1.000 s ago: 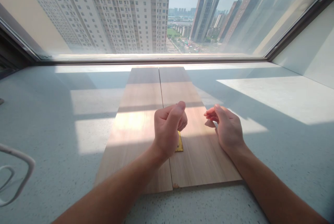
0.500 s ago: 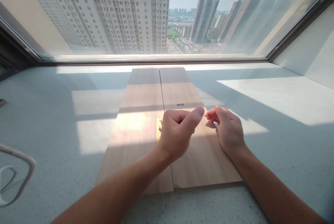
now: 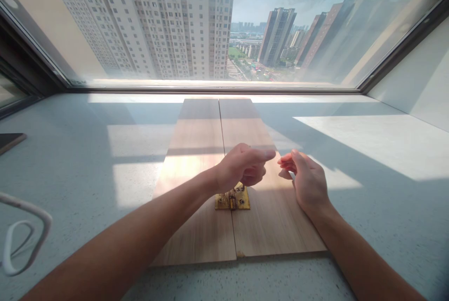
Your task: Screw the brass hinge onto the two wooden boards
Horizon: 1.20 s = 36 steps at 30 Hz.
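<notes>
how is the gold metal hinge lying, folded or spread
Spread: the gold metal hinge spans both light-brown wooden boards, with one leaf visible on each.

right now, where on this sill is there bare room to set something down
The sill is bare between the right hand and side wall, also between the white loop and left board, beyond the left forearm. Crowded: the boards' middle, the left hand partly hiding the gold hinge.
</notes>
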Tool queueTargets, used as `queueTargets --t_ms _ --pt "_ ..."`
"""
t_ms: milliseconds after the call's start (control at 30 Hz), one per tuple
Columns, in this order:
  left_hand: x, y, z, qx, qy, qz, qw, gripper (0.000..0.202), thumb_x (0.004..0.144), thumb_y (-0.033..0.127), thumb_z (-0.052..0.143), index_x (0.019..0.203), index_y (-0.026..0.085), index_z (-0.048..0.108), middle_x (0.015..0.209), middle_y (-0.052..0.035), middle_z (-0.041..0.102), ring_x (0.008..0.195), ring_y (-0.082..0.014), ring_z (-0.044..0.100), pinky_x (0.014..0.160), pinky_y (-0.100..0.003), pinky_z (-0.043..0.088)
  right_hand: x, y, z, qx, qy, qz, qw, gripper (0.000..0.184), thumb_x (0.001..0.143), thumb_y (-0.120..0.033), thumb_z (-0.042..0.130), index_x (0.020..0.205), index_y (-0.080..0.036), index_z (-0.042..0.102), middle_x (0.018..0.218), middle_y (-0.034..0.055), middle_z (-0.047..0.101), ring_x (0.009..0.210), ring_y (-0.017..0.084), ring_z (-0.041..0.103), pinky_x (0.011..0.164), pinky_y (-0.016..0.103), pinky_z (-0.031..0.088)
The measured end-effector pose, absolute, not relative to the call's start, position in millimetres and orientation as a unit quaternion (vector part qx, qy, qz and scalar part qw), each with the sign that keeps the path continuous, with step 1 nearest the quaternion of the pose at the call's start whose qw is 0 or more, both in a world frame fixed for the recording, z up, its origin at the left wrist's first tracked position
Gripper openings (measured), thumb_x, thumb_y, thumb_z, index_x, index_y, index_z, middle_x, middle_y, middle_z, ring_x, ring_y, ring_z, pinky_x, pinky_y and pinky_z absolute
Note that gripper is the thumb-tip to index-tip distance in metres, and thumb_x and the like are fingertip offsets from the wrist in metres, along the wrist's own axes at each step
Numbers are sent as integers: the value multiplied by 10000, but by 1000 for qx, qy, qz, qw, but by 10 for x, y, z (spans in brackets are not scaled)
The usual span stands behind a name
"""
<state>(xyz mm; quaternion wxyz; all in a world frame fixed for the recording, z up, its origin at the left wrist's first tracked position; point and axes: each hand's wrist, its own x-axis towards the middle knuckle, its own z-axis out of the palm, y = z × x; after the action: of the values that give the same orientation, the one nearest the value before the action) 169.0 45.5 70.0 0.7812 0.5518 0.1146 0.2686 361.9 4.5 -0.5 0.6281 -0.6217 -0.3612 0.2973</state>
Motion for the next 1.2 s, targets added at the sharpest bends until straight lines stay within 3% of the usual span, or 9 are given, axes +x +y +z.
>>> queueTargets --t_ms 167,267,400,467,533,633,733,1033,1200 --pt "1743 357 650 538 147 342 756 153 778 213 444 626 193 444 472 53 388 444 -89 297 469 -243 226 3623 45 -9 -624 -361 294 627 356 816 -525 657 673 -200 690 742 25 678 706 146 580 628 257 456" --pt "1746 228 639 547 232 426 683 143 770 169 452 648 167 526 530 19 499 527 -107 416 538 -250 322 3623 43 -3 -624 -364 291 627 364 821 -525 653 663 -199 691 737 26 681 715 143 584 660 258 461" --pt "1721 10 653 507 356 538 572 187 902 214 445 917 162 623 722 -15 629 712 -135 545 707 -271 409 3626 29 -2 -626 -362 295 624 380 812 -549 651 664 -200 688 739 33 677 717 152 581 611 256 464" --pt "1731 -80 646 482 372 550 572 196 935 241 431 940 182 618 723 3 592 733 -134 533 733 -274 405 3626 22 -4 -629 -360 299 621 381 804 -555 659 668 -200 688 740 33 673 718 154 579 590 249 465" --pt "1765 -127 622 459 360 557 591 208 917 214 419 812 186 596 647 23 493 657 -125 461 645 -266 369 3625 20 -5 -631 -360 301 617 385 800 -562 661 672 -201 690 744 34 670 723 154 578 582 243 469" --pt "1835 -113 581 452 336 579 589 299 848 207 455 554 195 401 545 41 313 544 -112 306 513 -278 245 3621 17 -1 -631 -359 305 616 383 795 -566 667 678 -202 692 751 34 666 731 155 578 574 236 475" --pt "1870 -39 563 454 335 586 582 444 817 273 522 481 216 239 480 58 203 478 -93 202 468 -292 154 3622 8 5 -632 -351 313 616 383 793 -572 669 685 -205 693 759 30 663 738 154 577 570 230 477" --pt "1680 219 584 517 177 415 727 500 802 296 560 427 199 244 415 67 190 415 -62 160 441 -281 112 3622 10 -7 -641 -348 310 610 383 797 -576 667 697 -207 695 778 27 660 750 153 570 589 230 472" --pt "1709 115 605 537 234 470 660 467 882 347 493 471 193 334 511 23 325 519 -107 294 507 -295 228 3617 -2 -3 -641 -373 307 596 373 816 -562 654 699 -211 691 778 21 651 739 151 561 598 241 466"
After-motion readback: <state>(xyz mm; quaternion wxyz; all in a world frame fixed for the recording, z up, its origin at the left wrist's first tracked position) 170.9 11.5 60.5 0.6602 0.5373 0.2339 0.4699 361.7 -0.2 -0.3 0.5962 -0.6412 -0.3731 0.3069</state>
